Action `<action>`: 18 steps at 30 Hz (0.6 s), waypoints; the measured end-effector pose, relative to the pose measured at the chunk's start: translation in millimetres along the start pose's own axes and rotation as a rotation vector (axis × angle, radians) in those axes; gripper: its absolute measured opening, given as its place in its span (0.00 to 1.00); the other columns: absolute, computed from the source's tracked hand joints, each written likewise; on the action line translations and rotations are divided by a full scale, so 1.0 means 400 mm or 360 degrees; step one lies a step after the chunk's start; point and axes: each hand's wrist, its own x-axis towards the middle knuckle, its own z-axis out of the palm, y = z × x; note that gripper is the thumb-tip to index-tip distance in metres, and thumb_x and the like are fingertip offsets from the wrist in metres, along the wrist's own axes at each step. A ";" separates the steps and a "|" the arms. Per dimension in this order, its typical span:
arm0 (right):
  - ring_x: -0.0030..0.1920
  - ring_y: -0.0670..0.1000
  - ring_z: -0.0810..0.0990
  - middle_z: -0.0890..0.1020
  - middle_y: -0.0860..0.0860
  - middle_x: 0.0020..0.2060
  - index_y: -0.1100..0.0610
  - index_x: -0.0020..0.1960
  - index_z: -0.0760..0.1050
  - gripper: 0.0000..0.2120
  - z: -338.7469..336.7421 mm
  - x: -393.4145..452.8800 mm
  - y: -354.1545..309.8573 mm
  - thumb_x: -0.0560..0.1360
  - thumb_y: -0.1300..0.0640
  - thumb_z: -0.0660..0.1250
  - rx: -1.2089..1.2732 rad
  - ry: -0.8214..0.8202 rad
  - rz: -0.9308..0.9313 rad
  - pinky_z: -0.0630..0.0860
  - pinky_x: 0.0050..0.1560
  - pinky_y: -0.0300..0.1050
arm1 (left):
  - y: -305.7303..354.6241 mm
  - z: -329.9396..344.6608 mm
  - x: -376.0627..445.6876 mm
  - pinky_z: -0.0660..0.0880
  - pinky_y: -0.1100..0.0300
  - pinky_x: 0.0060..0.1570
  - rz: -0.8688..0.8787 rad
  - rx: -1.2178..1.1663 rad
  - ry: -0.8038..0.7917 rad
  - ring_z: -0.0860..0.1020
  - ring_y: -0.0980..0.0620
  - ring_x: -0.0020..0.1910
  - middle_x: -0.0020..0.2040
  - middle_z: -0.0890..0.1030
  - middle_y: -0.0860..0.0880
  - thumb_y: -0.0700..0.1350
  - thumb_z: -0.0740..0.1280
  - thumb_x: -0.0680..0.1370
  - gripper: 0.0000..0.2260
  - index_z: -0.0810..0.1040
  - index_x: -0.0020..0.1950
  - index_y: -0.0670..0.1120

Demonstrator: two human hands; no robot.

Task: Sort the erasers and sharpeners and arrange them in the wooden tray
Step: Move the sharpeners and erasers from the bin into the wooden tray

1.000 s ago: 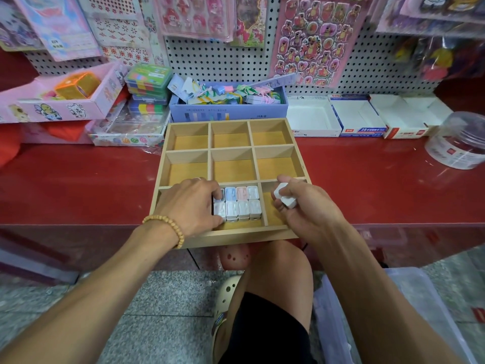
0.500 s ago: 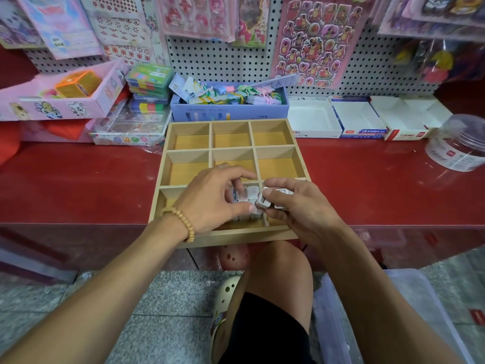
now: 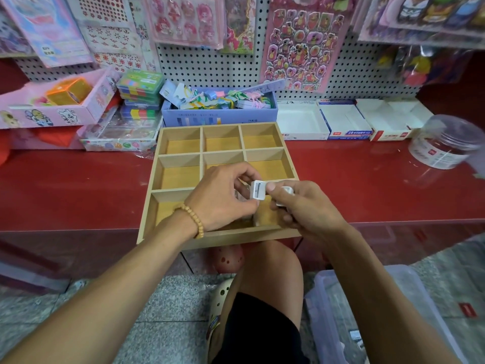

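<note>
Head view, frame centre: pale wooden nine-compartment tray (image 3: 275, 233) sits on the glossy red shelf (image 3: 65, 185), its near edge overhanging toward the person, likely to bring the front row within easy reach. Left hand (image 3: 220, 198), beaded bracelet on wrist, and right hand (image 3: 301, 208) meet above the tray's front row. Small white rectangular sharpener (image 3: 257, 189) with dark slot is pinched between left fingertips and right thumb; looks like a hand-to-hand pass or a turn to set its orientation. Right hand also curls round a second white piece (image 3: 287, 191), type unclear. Contents of the front-middle compartment are hidden under the hands. Rear six compartments show bare bottoms. Clear plastic bin (image 3: 393, 298) at lower right, probably the supply.
</note>
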 end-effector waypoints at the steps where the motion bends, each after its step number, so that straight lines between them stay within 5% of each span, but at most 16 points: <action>1: 0.22 0.44 0.65 0.75 0.49 0.28 0.60 0.42 0.78 0.11 0.000 -0.004 -0.001 0.81 0.55 0.66 -0.0034 -0.0043 -0.0020 0.59 0.24 0.38 | 0.005 0.007 0.005 0.80 0.56 0.38 0.0015 -0.0018 -0.0004 0.80 0.55 0.38 0.42 0.82 0.54 0.39 0.75 0.67 0.12 0.81 0.47 0.50; 5: 0.22 0.43 0.63 0.73 0.46 0.26 0.59 0.40 0.75 0.14 -0.019 -0.011 -0.006 0.83 0.55 0.63 0.0149 -0.0164 -0.0027 0.56 0.24 0.37 | 0.022 0.022 0.025 0.76 0.62 0.38 0.0028 -0.0220 -0.0035 0.79 0.58 0.42 0.45 0.81 0.56 0.39 0.78 0.67 0.13 0.81 0.49 0.50; 8: 0.21 0.43 0.63 0.73 0.46 0.25 0.60 0.43 0.73 0.13 -0.038 -0.014 -0.002 0.82 0.54 0.63 0.0181 -0.0011 -0.0042 0.55 0.23 0.37 | 0.024 0.030 0.039 0.77 0.60 0.41 0.0053 -0.0242 -0.0082 0.79 0.56 0.42 0.43 0.82 0.54 0.39 0.78 0.68 0.14 0.81 0.50 0.50; 13: 0.24 0.45 0.66 0.73 0.50 0.29 0.58 0.48 0.76 0.12 -0.105 -0.005 0.016 0.82 0.50 0.63 0.0561 0.0396 0.0137 0.56 0.23 0.38 | 0.037 0.068 0.080 0.74 0.56 0.49 0.0131 0.0731 -0.0118 0.75 0.53 0.47 0.45 0.75 0.57 0.52 0.76 0.70 0.17 0.81 0.58 0.56; 18: 0.24 0.47 0.68 0.73 0.54 0.34 0.64 0.52 0.75 0.12 -0.147 -0.009 0.023 0.78 0.63 0.53 0.0882 0.0480 0.0236 0.60 0.21 0.39 | 0.043 0.152 0.123 0.72 0.57 0.41 0.0112 0.1274 -0.0168 0.78 0.48 0.49 0.47 0.80 0.52 0.55 0.71 0.73 0.11 0.78 0.53 0.53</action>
